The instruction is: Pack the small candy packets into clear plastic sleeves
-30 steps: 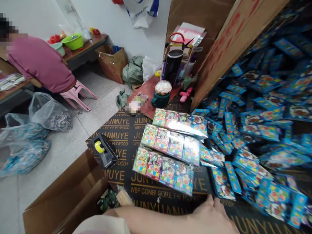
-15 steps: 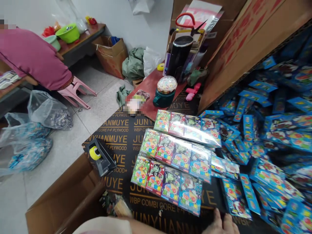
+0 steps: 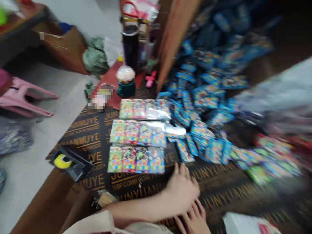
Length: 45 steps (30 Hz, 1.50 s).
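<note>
My left hand [image 3: 182,185] reaches across on the black printed board [image 3: 151,191], palm down, fingers stretched out and slightly apart. Its fingertips lie just below a blue card box [image 3: 185,151], with no grip on it visible. Below the left wrist, my right hand [image 3: 193,217] has its fingers spread; a dark red printed thing beside them is mostly hidden by my forearm. Left of my hands lie three rows of shiny small boxes, four designs side by side: the near row [image 3: 136,159], the middle row [image 3: 138,132] and the far row [image 3: 145,109].
A heap of blue boxes [image 3: 207,97] spills from a large carton [image 3: 179,39]. Colourful packs [image 3: 265,159] lie at right. A tape dispenser [image 3: 70,162] stands at the left edge; a black tumbler [image 3: 131,45] and green-based jar [image 3: 126,83] stand behind. A pink stool [image 3: 26,94] is on the floor.
The view has swung right, so everything sits further left and is blurred. More of my left hand shows, and my right hand has come into view below it.
</note>
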### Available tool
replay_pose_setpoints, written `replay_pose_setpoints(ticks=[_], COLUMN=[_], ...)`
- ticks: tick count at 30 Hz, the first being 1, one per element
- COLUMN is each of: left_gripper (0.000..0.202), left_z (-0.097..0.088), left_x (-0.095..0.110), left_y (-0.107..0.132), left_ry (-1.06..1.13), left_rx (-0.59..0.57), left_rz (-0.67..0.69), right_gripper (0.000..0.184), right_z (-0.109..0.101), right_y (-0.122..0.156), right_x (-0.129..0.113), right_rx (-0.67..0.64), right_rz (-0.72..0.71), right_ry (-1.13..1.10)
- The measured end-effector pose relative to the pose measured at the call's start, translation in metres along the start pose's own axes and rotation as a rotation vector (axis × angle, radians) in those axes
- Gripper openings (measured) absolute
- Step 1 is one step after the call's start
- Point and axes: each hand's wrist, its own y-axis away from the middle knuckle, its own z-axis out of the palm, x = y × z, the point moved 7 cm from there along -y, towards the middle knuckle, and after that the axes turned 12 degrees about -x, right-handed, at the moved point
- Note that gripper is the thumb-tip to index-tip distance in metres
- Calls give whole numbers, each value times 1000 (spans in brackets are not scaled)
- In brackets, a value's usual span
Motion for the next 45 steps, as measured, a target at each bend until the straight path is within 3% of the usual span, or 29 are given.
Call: replay_pose_setpoints(ticks=[4, 9, 12, 16, 19, 22, 25, 28, 31, 35, 37, 42, 45], left_gripper=[34, 32, 32, 34, 39, 41, 41, 43, 43, 41, 40, 40, 48], left_z=[-4, -12, -16, -18, -18, -16, -13, -8, -7, -10, -12, -22, -46], left_x=[-7, -1, -1, 2, 1, -1, 0, 11, 36, 74, 87, 98, 95], left_y=[-9, 3, 11, 3, 1, 4, 10, 19, 27, 31, 33, 38, 42], left_ry=[52, 52, 1, -122, -186, -194, -132, -56, -19, -14, -17, 76, 261], left_rx=[-115, -129, -61, 30, -4, -60, -60, -48, -24, -11, -11, -8, 65], left_rz=[-40, -1, 17, 24, -35, -45, -10, 30, 65, 95, 102, 148, 136], right_gripper=[26, 39, 47, 47, 35, 31, 35, 65, 95, 110, 107, 42, 27], right_z=[-4, -13, -18, -14, -25, -65, -113, -136, -132, -123, -120, -141, -190], right_y=[2, -3, 1, 4, 13, 53, 134, 222, 270, 278, 275, 280, 289], right_x=[-9, -12, -19, -17, -13, 32, 132, 231, 286, 307, 309, 309, 292], right_rx=[-24, -92, -74, 4, 146, 381, 534, 399, 96, -14, -29, -5, 178], right_rz=[76, 111, 62, 48, 31, 191, 657, 1175, 1398, 1467, 1495, 1432, 1361], right_ry=[-9, -38, -33, 37, 74, 59, -5, -72, -129, -151, -167, -175, -39])
